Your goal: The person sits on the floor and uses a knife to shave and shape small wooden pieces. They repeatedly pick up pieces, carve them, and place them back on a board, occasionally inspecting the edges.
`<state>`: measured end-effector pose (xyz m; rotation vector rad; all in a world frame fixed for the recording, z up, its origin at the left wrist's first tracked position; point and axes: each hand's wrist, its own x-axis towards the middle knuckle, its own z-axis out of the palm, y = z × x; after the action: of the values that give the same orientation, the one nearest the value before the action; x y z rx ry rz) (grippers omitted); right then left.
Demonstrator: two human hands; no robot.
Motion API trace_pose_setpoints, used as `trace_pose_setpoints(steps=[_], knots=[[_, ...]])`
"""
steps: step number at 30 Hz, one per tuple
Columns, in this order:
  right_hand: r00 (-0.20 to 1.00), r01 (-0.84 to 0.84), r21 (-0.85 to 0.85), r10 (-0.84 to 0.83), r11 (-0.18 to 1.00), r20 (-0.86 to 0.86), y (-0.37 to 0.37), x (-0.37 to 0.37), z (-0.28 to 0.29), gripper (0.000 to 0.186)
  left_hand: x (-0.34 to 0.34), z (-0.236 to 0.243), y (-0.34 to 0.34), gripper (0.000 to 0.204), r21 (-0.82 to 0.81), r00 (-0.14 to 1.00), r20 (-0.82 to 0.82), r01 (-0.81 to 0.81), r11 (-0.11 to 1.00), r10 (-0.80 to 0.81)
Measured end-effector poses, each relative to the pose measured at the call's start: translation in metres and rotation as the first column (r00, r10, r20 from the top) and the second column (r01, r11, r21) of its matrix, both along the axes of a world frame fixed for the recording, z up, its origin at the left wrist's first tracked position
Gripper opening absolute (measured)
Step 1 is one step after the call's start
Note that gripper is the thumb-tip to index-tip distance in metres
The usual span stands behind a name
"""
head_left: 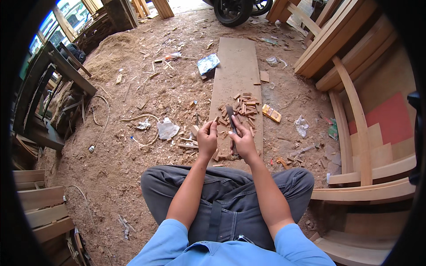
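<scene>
One small brown wooden block (216, 119) is pinched in the left hand (207, 138); the right hand (244, 140) clasps a dark, flat tool (230, 111).

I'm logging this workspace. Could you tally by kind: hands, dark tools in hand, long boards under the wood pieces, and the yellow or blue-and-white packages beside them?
Hands: 2 (left hand, right hand)
Dark tool: 1
Long board: 1
Yellow package: 1
Blue-and-white package: 1
Total: 6
</scene>
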<state>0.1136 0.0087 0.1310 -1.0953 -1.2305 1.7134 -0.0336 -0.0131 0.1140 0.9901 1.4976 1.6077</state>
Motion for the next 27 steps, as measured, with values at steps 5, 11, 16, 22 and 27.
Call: trace_pose_setpoints(steps=[5, 11, 16, 22, 27], knots=[[0.982, -0.166, 0.165, 0.149, 0.972, 0.113, -0.017, -0.013, 0.022, 0.061, -0.019, 0.005, 0.003, 0.026, -0.02, 0.958, 0.261, -0.114, 0.993, 0.115], [0.963, -0.252, 0.112, 0.237, 0.961, 0.13, -0.019, -0.008, 0.02, 0.059, -0.021, -0.007, 0.011, 0.026, 0.047, 0.987, -0.005, -0.16, 0.986, 0.16], [0.981, -0.162, -0.055, 0.167, 0.985, 0.102, -0.024, -0.018, 0.017, 0.057, -0.02, -0.009, 0.013, 0.023, 0.024, 0.895, -0.401, -0.205, 0.978, 0.197], [0.812, 0.584, -0.13, -0.571, 0.802, 0.121, 0.028, 0.006, 0.032, 0.06, 0.011, 0.008, -0.007, 0.02, 0.119, 0.883, -0.468, 0.043, 0.992, 0.017], [0.865, 0.472, -0.203, -0.496, 0.858, -0.081, 0.037, 0.038, 0.015, 0.06, -0.006, 0.01, 0.001, 0.023, 0.002, 0.989, -0.104, -0.105, 0.994, 0.105]])
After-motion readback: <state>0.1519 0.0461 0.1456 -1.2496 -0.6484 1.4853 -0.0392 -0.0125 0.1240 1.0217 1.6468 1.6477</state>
